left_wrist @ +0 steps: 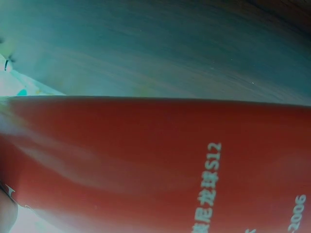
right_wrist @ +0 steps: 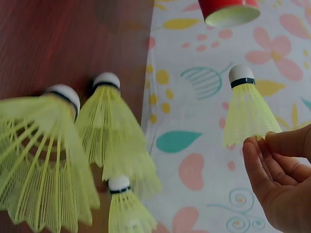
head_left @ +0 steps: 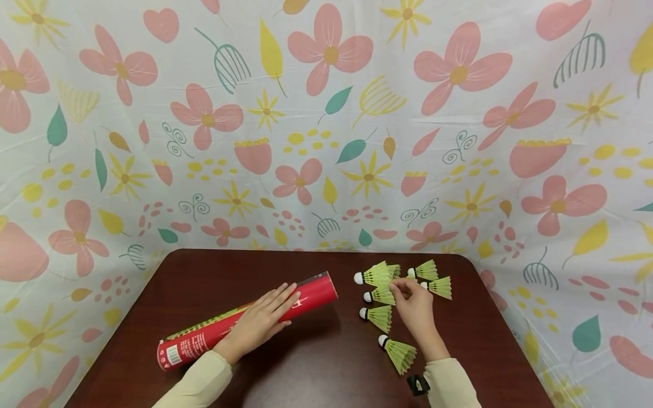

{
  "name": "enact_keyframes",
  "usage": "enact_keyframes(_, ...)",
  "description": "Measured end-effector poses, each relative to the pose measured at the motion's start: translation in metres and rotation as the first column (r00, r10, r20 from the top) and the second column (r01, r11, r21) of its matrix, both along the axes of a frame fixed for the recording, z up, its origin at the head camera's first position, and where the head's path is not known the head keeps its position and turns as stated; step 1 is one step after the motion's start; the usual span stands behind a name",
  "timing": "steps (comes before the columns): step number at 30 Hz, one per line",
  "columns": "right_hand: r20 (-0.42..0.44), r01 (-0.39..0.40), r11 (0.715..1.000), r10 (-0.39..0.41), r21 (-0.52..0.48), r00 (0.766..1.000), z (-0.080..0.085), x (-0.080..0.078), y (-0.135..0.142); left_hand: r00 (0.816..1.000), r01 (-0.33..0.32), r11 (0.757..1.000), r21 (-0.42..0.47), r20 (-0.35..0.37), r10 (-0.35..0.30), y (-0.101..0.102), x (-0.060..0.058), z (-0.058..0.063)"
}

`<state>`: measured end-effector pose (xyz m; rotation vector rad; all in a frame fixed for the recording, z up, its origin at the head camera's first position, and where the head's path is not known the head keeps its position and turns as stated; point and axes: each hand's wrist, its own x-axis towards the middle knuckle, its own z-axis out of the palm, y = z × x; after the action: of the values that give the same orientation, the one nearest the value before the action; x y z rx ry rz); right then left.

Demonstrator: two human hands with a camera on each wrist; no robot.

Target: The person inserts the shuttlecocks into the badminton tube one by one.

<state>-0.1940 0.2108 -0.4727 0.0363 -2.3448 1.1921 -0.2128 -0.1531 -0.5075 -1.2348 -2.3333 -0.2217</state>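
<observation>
My left hand (head_left: 262,320) grips a red shuttlecock tube (head_left: 313,297) from above, its fingers laid across the top and its thumb along the near side. The tube slants to the right, and its printed side fills much of the left wrist view. Between thumb and fingertips, my right hand (right_wrist: 286,174) pinches the skirt edge of a yellow shuttlecock (right_wrist: 250,109), whose white cork with a black band points away from the hand. In the right wrist view, the tube's open end (right_wrist: 233,17) shows a pale inside, apart from the held shuttlecock.
Several more yellow shuttlecocks lie on the right of the dark brown table (head_left: 326,368), one nearer the front (head_left: 400,356) and others farther back (head_left: 439,287). A small black device (head_left: 418,385) is beside the right sleeve. Behind the table hangs a flower-patterned cloth (head_left: 326,141).
</observation>
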Motion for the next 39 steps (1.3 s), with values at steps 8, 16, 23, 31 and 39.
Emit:
enact_keyframes(8,0.042,-0.073,0.997,0.074,-0.039,0.996,0.002,-0.001,-0.02,1.0,-0.009,1.0,-0.007,0.008,0.009,0.002,0.0,0.001)
enact_keyframes(16,0.032,-0.114,0.992,0.115,-0.053,0.993,-0.001,-0.001,-0.038,1.0,0.002,1.0,0.002,-0.009,-0.002,0.004,-0.001,-0.001)
enact_keyframes(23,0.04,-0.17,0.984,0.173,-0.06,0.984,-0.004,-0.001,-0.051,1.0,0.002,1.0,-0.008,-0.03,-0.003,0.006,-0.003,-0.001)
enact_keyframes(31,0.031,-0.228,0.972,0.231,-0.061,0.973,-0.006,-0.003,-0.059,0.998,0.026,1.0,0.004,-0.051,-0.025,0.009,-0.004,0.0)
enact_keyframes(39,0.03,-0.272,0.962,0.273,-0.036,0.962,-0.014,-0.004,-0.061,0.997,0.043,0.999,0.011,-0.067,-0.042,0.011,-0.001,0.0)
